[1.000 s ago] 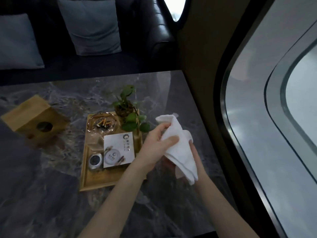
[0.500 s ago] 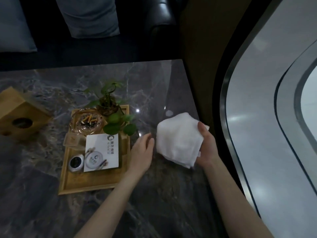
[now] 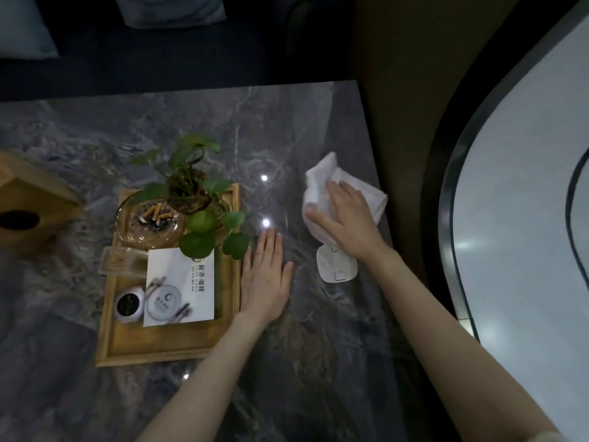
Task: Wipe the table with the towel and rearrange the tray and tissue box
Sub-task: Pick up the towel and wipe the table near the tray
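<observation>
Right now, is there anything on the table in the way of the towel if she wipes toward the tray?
Only her own left hand, flat on the table beside the tray. The right hand presses the towel.

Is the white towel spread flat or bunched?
Bunched: the white cloth towel lies crumpled in folds under the right hand on the grey marble table.

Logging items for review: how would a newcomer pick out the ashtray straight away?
Find the wooden tray on the marble table. At its far end, left of the potted plant, sits the ashtray. It alone is clear glass holding cigarette butts.
</observation>
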